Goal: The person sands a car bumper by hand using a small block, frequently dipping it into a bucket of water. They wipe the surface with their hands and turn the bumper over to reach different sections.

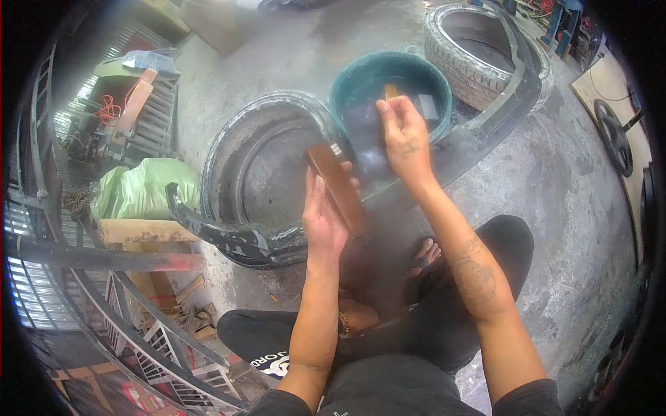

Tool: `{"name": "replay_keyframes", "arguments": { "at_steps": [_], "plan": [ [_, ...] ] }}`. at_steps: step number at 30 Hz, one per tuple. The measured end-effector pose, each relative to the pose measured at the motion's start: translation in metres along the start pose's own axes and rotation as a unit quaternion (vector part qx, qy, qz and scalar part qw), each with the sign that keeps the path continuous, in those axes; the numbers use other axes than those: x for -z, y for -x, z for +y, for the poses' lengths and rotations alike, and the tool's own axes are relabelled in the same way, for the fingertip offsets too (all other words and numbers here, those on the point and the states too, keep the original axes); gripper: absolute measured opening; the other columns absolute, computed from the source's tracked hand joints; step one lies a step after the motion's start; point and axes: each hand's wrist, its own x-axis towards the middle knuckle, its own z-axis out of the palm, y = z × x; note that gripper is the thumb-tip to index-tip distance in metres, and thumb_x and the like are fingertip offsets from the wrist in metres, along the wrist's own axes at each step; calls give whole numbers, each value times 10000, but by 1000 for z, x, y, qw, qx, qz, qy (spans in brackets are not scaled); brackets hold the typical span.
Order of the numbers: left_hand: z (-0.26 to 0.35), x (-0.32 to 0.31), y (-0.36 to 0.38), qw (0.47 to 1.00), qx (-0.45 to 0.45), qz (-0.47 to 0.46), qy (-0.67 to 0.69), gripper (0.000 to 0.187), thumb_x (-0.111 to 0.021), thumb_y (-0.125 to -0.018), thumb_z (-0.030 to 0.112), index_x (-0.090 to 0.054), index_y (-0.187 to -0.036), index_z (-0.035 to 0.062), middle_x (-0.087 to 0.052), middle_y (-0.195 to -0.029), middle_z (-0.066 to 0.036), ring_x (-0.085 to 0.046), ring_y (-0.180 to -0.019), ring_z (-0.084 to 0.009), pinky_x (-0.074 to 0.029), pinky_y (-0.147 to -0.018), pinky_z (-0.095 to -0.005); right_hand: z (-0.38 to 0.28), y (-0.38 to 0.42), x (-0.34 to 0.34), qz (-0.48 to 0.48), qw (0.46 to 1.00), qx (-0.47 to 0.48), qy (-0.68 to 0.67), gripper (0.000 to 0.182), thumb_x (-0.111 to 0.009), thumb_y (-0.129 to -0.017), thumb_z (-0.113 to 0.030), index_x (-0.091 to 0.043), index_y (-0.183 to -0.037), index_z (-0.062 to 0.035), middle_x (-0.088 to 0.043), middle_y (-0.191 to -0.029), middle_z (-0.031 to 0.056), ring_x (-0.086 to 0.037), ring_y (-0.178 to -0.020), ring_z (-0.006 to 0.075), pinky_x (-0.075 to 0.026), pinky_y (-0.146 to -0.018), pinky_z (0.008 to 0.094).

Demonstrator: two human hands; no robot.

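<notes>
My left hand (325,220) is closed around a long brown rectangular block (337,188), held at a tilt over the near edge of a tyre (220,132). A small pale tag or strip shows at the block's upper end. My right hand (408,144) pinches a small yellowish-brown piece (391,91) between thumb and fingers, above a teal basin (338,93). Inside the basin there is a grey rectangular piece (428,107). A long, dark, curved panel (485,133) stretches across the tyres, passing beneath my hands.
At the upper right another tyre (444,59) lies on the concrete floor (555,229). A green plastic bag (146,191), a metal rack (156,111) and a metal ladder-like frame (149,357) line the left side. A steering wheel (614,139) is at the far right.
</notes>
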Motion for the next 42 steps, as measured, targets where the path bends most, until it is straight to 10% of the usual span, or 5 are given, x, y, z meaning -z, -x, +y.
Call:
{"name": "replay_keyframes", "arguments": {
  "at_steps": [7,25,36,42],
  "plan": [
    [-8,-16,-10,999,19,20,-21,568,-537,-1137,377,-441,-1583,40,-538,-1520,-89,-518,-1394,-247,-415,-1168,-398,6,44,-24,-93,995,24,30,238,-631,-1068,-236,-609,-1042,0,-694,-919,224,-680,-890,421,-510,-800,487],
    [-6,-23,0,997,14,76,-26,579,-449,-1155,466,-525,-1494,3,-626,-1445,-126,-620,-1327,-244,-483,-1143,-443,0,46,-24,-99,987,90,89,195,-610,-1075,-181,-516,-1020,-19,-641,-936,207,-656,-817,486,-515,-662,560],
    [-8,-17,3,992,60,40,101,566,-418,-1163,445,-511,-1509,7,-610,-1476,-159,-596,-1374,-289,-460,-1174,-469,8,53,-30,-56,989,136,27,244,-709,-1031,-265,-736,-969,-31,-548,-1359,208,-549,-1186,385,-455,-1026,506],
    [37,39,11,991,-35,81,-105,392,-552,-1121,326,-604,-1369,27,-709,-1161,-141,-707,-966,-213,-618,-869,-400,38,-1,-27,-150,973,145,102,325,-687,-1028,-321,-743,-1111,-12,-706,-1159,233,-667,-1128,381,-510,-1000,469]
  ]
}}
